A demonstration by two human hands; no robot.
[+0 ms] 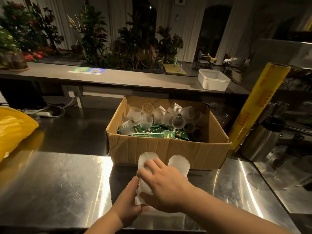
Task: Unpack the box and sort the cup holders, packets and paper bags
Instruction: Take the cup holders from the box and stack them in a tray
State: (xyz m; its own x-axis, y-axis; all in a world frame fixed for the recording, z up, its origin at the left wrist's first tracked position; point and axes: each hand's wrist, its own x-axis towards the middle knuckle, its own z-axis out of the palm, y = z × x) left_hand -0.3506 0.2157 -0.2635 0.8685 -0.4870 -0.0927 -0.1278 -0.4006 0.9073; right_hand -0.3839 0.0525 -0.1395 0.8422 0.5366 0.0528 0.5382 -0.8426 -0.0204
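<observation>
An open cardboard box (168, 149) stands on the steel counter. Inside lie several frosted ribbed cup holders (146, 121) on top of green packets (157, 132). In front of the box two stacks of cup holders stand side by side. My left hand (128, 203) grips the base of the left stack (146, 160). My right hand (162, 184) holds the same stack from above, fingers curled round its side. The right stack (179, 163) stands free just behind my right hand. No paper bags show.
A yellow plastic bag (13, 130) lies at the left. A yellow roll of wrap (258, 105) leans at the box's right, beside a steel canister (261, 141). A white tub (213, 79) sits on the raised ledge behind. Bare steel counter (59, 183) stretches left of my hands.
</observation>
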